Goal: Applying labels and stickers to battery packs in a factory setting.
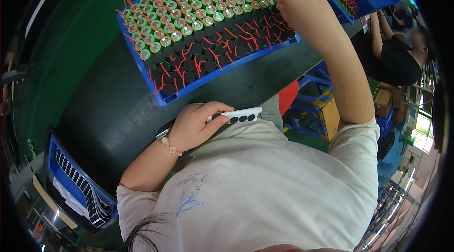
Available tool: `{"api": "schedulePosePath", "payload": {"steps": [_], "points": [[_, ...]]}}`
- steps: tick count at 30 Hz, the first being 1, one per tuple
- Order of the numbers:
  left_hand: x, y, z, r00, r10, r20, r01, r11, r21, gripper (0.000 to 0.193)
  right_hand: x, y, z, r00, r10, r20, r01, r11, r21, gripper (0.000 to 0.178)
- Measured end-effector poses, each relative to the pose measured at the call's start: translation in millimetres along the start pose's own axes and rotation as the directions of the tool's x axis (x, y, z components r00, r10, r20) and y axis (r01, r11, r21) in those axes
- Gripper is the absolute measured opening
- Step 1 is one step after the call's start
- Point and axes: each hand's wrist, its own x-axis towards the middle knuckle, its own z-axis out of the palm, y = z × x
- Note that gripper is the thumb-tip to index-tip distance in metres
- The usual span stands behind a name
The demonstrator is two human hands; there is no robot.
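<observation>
My left hand (201,122) is closed around a white strip (253,113) dotted with round black stickers, held low in front of my shirt. Stretched out to the far side, my right hand (300,4) has its index finger extended down onto the far right end of a blue tray (163,99). Its thumb sits lower and apart; the remaining fingers are hidden. Rows of green battery cells (208,10) fill the tray's far part, with thin red wires (187,4) rising among them. Cells in the nearer rows have black round tops (189,65), also with red wires between them.
The blue tray rests on a dark work surface (101,96). At lower left, a blue bin (56,176) holds folded strips of black dots. Another blue tray (347,13) with red wires stands at far right, near a blue stool (307,84) and a seated person (397,58).
</observation>
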Motion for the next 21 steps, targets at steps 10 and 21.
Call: {"api": "schedulePosePath", "payload": {"steps": [10,21], "points": [[-1,-2,1,0.999,0.031,-0.015,-0.031,0.999,0.007,0.022,3,8,26,0.985,-0.146,-0.092,0.133,0.982,-0.137,0.051],[1,0,1,0.999,0.043,-0.02,-0.043,0.999,-0.029,0.023,9,15,6,0.71,-0.396,-0.582,0.638,0.712,0.293,0.039]]}}
